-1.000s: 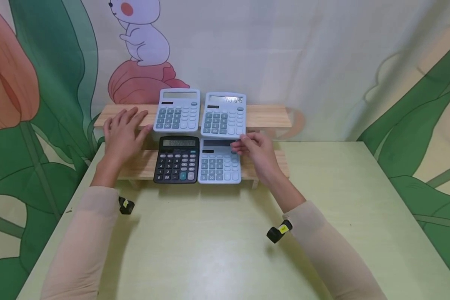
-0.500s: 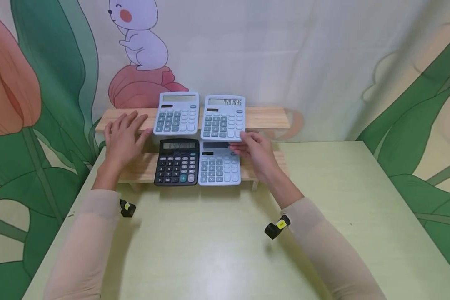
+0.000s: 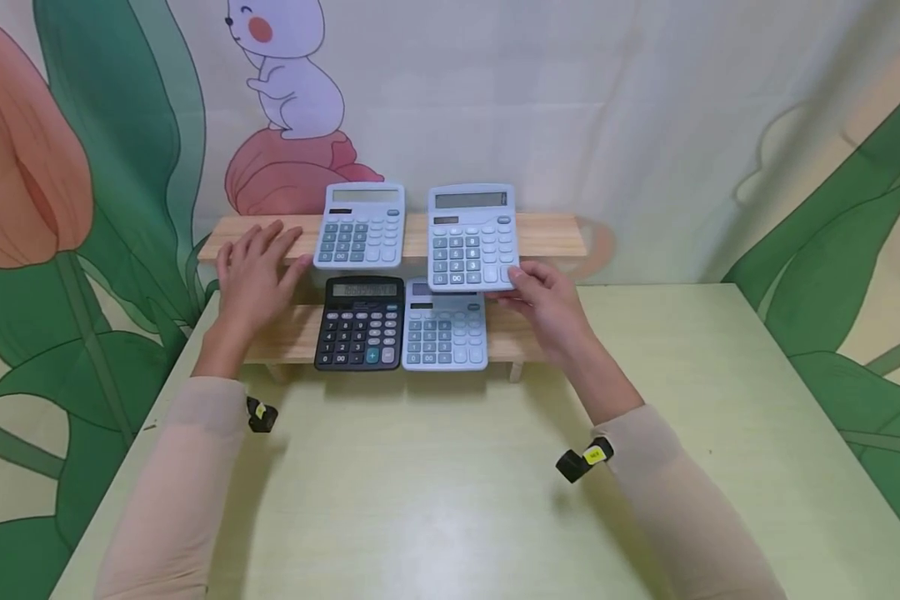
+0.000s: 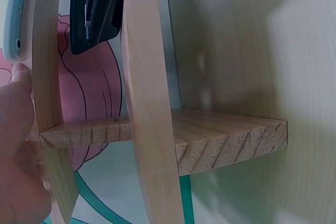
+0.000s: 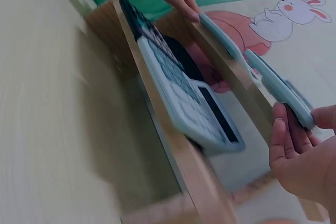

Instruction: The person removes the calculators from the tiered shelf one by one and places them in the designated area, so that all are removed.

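Note:
My right hand (image 3: 551, 304) pinches the lower right corner of a light blue calculator (image 3: 472, 237), thumb on the front and fingers beneath. In the right wrist view this calculator (image 5: 281, 87) stands off the upper shelf board. My left hand (image 3: 258, 271) lies on the left end of the upper shelf (image 3: 547, 236), its thumb touching the lower left corner of another light blue calculator (image 3: 360, 225). On the lower shelf (image 3: 285, 335) a black calculator (image 3: 358, 325) and a third light blue calculator (image 3: 445, 329) sit side by side. The held calculator overlaps the top of that third one.
The two-tier wooden rack stands at the back of a pale green table (image 3: 420, 483). Behind it hangs a curtain (image 3: 570, 108) printed with a rabbit, tulips and leaves. A wooden rack leg (image 4: 231, 140) shows in the left wrist view.
My right hand has lifted the upper right calculator toward me and shifted it to the right, widening the gap to the upper left one. The left hand stays in place.

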`<state>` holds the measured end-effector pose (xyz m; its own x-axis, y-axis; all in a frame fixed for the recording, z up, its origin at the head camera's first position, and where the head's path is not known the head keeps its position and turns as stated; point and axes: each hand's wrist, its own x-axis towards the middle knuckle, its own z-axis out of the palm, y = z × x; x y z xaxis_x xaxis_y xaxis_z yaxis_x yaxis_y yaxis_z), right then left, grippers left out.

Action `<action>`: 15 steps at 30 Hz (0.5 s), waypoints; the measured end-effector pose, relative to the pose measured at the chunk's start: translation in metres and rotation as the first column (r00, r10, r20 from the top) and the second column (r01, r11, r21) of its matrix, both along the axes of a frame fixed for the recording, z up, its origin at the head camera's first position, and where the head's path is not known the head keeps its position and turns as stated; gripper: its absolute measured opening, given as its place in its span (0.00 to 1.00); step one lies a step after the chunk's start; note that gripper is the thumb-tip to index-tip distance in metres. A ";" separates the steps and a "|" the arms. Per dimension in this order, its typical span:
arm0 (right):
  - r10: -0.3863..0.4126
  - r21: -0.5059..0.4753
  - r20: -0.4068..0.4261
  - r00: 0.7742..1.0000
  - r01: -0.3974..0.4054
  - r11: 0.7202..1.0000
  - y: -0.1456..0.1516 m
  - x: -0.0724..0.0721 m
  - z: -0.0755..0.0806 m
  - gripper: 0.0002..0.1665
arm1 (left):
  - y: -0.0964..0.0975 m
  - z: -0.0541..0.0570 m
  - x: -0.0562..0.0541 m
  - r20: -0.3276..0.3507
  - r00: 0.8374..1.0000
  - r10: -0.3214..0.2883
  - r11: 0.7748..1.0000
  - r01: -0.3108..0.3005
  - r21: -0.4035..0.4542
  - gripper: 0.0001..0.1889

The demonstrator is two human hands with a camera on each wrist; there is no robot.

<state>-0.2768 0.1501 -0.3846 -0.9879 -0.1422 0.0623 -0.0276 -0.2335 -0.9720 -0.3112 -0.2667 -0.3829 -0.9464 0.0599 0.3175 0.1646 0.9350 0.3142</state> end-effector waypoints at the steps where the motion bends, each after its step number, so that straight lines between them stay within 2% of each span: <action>1: -0.008 0.010 -0.020 1.000 0.008 1.000 0.006 0.002 0.001 0.16 | 0.000 0.000 0.000 -0.002 1.000 0.001 1.000 -0.001 0.002 0.34; 10: -0.104 -0.003 -0.121 0.987 0.104 0.995 0.071 0.015 0.000 0.16 | 0.003 0.000 -0.002 0.000 1.000 0.000 1.000 0.000 -0.002 0.33; 15: -0.164 -0.032 -0.114 0.980 0.161 0.986 0.105 0.021 -0.005 0.16 | 0.002 0.001 -0.001 0.011 1.000 0.008 1.000 -0.008 -0.005 0.33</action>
